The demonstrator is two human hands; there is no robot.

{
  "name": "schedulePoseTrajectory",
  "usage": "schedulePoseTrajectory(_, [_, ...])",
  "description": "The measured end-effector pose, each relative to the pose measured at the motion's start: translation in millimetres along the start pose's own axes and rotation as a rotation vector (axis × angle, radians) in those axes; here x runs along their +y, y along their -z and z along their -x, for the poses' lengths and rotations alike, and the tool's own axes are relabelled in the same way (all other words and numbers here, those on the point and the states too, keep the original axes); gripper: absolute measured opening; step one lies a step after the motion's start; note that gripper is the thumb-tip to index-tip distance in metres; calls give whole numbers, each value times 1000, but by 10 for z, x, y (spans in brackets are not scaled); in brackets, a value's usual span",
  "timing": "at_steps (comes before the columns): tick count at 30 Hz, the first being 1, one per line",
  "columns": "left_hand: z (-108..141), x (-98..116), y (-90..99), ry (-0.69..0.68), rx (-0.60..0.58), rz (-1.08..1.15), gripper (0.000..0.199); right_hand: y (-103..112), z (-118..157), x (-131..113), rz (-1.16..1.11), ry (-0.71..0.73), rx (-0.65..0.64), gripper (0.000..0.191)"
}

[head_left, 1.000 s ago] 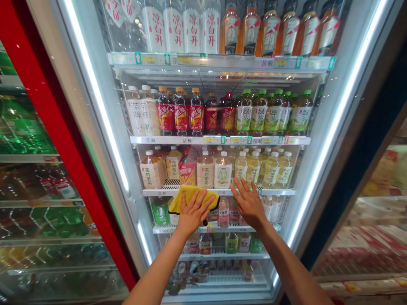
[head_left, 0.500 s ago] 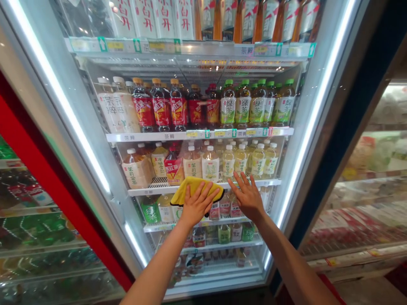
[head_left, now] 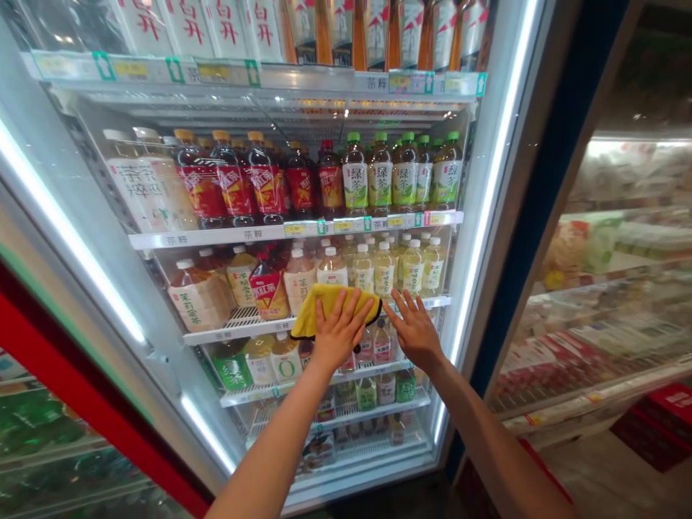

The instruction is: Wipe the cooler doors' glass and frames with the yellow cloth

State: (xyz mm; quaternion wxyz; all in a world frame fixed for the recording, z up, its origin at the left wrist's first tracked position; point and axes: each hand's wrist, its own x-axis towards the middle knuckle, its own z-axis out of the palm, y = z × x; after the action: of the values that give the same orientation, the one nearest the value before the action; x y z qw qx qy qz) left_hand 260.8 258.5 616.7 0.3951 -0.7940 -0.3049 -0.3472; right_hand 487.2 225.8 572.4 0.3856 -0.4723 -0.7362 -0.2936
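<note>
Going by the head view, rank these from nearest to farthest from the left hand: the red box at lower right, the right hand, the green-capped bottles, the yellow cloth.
1. Yellow cloth: under the left hand.
2. Right hand: beside it, to the right.
3. Green-capped bottles: above, toward the right.
4. Red box: far off, lower right.

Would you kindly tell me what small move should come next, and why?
I would perhaps slide the yellow cloth slightly left across the glass, since the left hand lies spread on the cloth and the right hand sits close to its right edge.
</note>
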Motion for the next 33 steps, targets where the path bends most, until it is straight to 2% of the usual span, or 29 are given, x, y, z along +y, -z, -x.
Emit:
schedulePoseTrajectory(2, [233, -29, -34, -86, -9, -6, 66, 25, 59, 87, -2, -20, -16, 76])
schedulePoseTrajectory(5, [339, -93, -37, 1, 16, -10, 65, 78, 115, 240, -18, -64, -34, 82])
schedulePoseTrajectory(7, [157, -86, -25, 117, 45, -2, 69, 114, 126, 328, -28, -81, -37, 85])
schedulePoseTrajectory(10, [-326, 39, -31, 299, 104, -7, 73, 150, 118, 404, -36, -78, -37, 84])
schedulePoseTrajectory(12, [-568, 162, -70, 326, 125, -13, 74, 158, 115, 423, -39, -68, -38, 82])
schedulePoseTrajectory(13, [-615, 219, -98, 296, 124, -13, 73, 159, 118, 428, -40, -63, -40, 81])
schedulePoseTrajectory(15, [-534, 301, -165, 153, 93, -2, 73, 162, 133, 439, -40, -57, -45, 81])
schedulePoseTrajectory(18, [-122, 334, -243, -111, 5, 16, 68, 182, 161, 469, -42, -53, -60, 80])
schedulePoseTrajectory(21, [176, 310, -250, -174, -56, 23, 63, 229, 162, 511, -43, -40, -87, 75])
schedulePoseTrajectory(23, [98, 295, -218, -158, -61, 20, 63, 267, 145, 543, -41, -26, -99, 74])
schedulePoseTrajectory(27, [-547, 283, -131, -17, 8, 3, 67, 330, 125, 638, -22, -38, -100, 73])
schedulePoseTrajectory(29, [-789, 289, -116, 23, 46, -1, 68, 346, 151, 699, -3, -49, -100, 71])
schedulePoseTrajectory(31, [-803, 322, -145, 25, 68, -9, 68, 347, 206, 756, 10, -53, -102, 71])
schedulePoseTrajectory(33, [-613, 397, -215, -15, 70, -20, 67, 335, 275, 799, 13, -63, -101, 73])
